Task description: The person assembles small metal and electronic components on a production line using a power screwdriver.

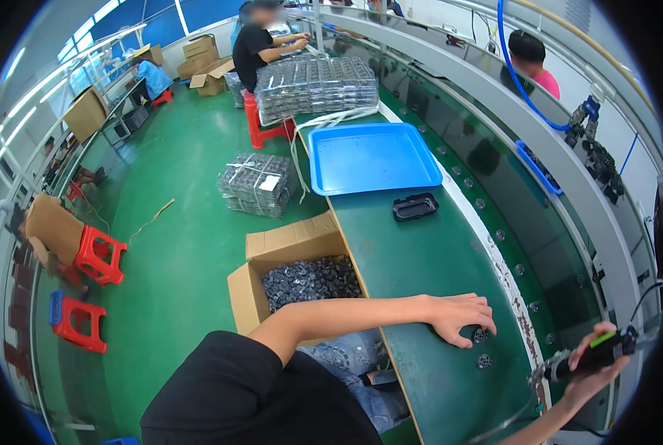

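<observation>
My left hand (pixel 456 314) reaches across the green bench. Its thumb and curled fingers close around a small round black part (pixel 480 335) that rests on the bench top. A second small round part (pixel 483 361), dark with metallic spots, lies just nearer to me, untouched. At the right, my right hand (pixel 588 374) is wrapped around a black power screwdriver (pixel 597 354) with a bright green patch. The tool lies almost level, its metallic front end pointing left toward the parts. A cable leaves its rear end.
A blue tray (pixel 372 159) and a black plastic holder (pixel 415 207) are farther up the bench (pixel 391 256). Left of it, a cardboard box (pixel 244 297) holds many small dark parts. Along the right runs a conveyor (pixel 487 159) carrying several round parts. Bundled clear trays (pixel 257 184) stand on the floor.
</observation>
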Tool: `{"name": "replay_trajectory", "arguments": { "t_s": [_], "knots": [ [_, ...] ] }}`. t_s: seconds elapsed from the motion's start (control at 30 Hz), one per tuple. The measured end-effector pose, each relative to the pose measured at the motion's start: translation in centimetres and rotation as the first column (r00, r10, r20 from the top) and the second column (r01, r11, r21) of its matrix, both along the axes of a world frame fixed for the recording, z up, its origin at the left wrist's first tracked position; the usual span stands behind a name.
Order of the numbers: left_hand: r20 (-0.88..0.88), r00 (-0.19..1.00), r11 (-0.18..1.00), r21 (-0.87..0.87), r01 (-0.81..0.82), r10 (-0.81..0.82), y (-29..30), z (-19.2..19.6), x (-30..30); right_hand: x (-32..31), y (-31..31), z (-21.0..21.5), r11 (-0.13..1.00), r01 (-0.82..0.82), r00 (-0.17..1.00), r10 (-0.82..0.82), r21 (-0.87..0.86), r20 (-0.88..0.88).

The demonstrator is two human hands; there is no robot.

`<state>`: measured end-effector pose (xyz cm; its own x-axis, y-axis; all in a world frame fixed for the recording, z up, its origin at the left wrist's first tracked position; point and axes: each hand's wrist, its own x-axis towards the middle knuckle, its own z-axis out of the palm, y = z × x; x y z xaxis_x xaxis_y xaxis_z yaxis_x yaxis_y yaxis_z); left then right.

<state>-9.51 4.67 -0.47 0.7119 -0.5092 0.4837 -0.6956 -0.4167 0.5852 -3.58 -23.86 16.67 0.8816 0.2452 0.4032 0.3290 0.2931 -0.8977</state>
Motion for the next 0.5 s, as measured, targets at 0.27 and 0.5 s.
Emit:
{"name": "replay_trajectory", "arguments": {
  "t_s": [0.27,0.5],
  "knots": [
    [-0.151,0.973,0.953,-0.220,-0.208,0.177,1.0,1.4,1.5,1.8,-1.4,-0.5,0.988,-0.104,0.981,0.121,-0.111,0.150],
    [-0.010,0.830,0.817,-0.173,-0.550,0.557,5.1,0.0,7.8,1.3,2.2,-1.0,0.981,-0.168,0.985,0.171,-0.099,0.027]
  ]
}}
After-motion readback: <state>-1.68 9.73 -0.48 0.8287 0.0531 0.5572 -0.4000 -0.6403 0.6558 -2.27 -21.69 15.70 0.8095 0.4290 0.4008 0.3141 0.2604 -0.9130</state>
